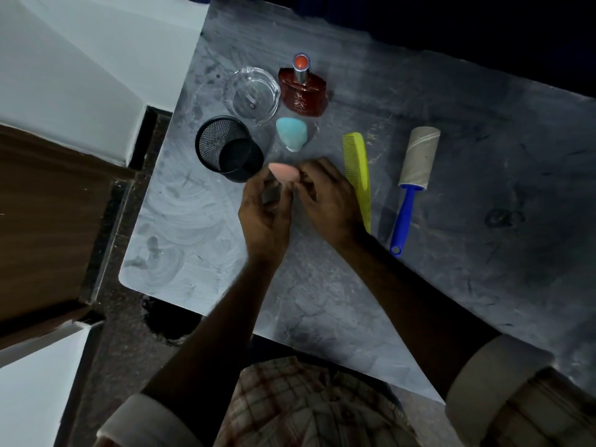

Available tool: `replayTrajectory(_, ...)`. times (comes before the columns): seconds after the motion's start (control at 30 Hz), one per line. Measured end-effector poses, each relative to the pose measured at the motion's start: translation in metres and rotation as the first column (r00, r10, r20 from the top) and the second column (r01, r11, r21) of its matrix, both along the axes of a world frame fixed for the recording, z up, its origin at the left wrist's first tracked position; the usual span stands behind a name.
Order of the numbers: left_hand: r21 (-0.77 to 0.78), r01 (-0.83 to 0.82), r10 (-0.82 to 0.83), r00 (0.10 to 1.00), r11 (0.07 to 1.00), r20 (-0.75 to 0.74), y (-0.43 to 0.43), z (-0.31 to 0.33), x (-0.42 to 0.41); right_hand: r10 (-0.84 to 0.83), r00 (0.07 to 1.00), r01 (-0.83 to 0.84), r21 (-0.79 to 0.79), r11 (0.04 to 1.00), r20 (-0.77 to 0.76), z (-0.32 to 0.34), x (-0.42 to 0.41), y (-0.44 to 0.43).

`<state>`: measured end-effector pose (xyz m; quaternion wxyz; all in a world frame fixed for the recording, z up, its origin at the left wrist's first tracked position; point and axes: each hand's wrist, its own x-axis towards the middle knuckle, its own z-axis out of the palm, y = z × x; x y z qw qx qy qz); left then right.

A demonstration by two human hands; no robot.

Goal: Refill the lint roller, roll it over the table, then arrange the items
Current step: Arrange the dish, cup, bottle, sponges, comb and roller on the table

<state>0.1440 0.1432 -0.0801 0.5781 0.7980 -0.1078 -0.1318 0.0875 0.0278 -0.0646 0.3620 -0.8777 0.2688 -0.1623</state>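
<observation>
The lint roller point(414, 171), with a blue handle and a pale roll, lies on the grey table point(483, 188) to the right of a yellow comb point(357, 171). Just above the table's middle, a pink makeup sponge point(281, 175) sits between both hands. My left hand point(263, 214) holds the sponge from the left with curled fingers. My right hand point(325, 195) pinches its right side. A blue makeup sponge point(291, 133) rests just beyond them.
A black mesh cup point(225, 149) stands left of my hands. Behind it are a clear glass dish point(253, 93) and a red perfume bottle point(303, 88). The table's left edge drops to a dark floor and a brown cabinet point(48, 221).
</observation>
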Motion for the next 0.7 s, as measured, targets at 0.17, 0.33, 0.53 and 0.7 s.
replayTrajectory(0.17,0.021,0.01,-0.011,1.0,1.0,0.014,-0.0003,-0.0007,0.0004,0.004,1.0,-0.004,-0.001,1.0,-0.011,0.0,0.0007,0.0003)
replayTrajectory(0.33,-0.011,0.019,-0.019,1.0,1.0,-0.015,0.0036,-0.0033,-0.0002,0.007,1.0,-0.007,0.002,1.0,-0.017,-0.0003,0.0,0.0032)
replayTrajectory(0.53,-0.024,0.016,-0.016,1.0,1.0,-0.022,0.0016,-0.004,0.001,-0.007,1.0,0.007,-0.016,1.0,-0.018,0.0004,0.002,0.0036)
replayTrajectory(0.7,-0.072,-0.018,0.015,0.999,0.997,-0.044,0.0005,-0.0004,-0.0006,-0.066,0.996,0.067,0.014,0.998,-0.059,0.0051,-0.0016,-0.0023)
